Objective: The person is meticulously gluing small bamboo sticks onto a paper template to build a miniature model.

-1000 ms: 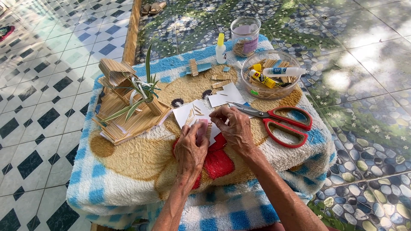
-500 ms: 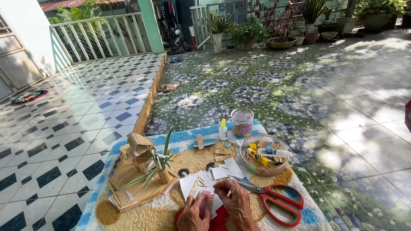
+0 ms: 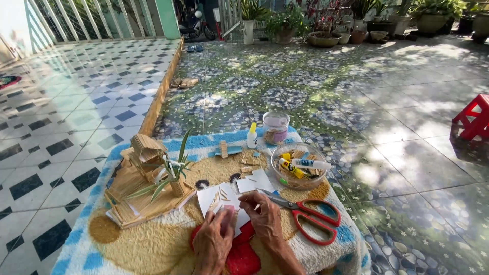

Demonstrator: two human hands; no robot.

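White paper (image 3: 219, 199) is lying near the centre of the blanket-covered table (image 3: 153, 249), and the left hand (image 3: 211, 242) is pinching its near edge while the right hand (image 3: 265, 216), fingers curled, is pressing on it. Red-handled scissors (image 3: 308, 214) are lying just right.

Bright sun, dappled shadows, perhaps slight blur

sunlit tiled patio (image 3: 91, 97), potted plants (image 3: 326, 25)
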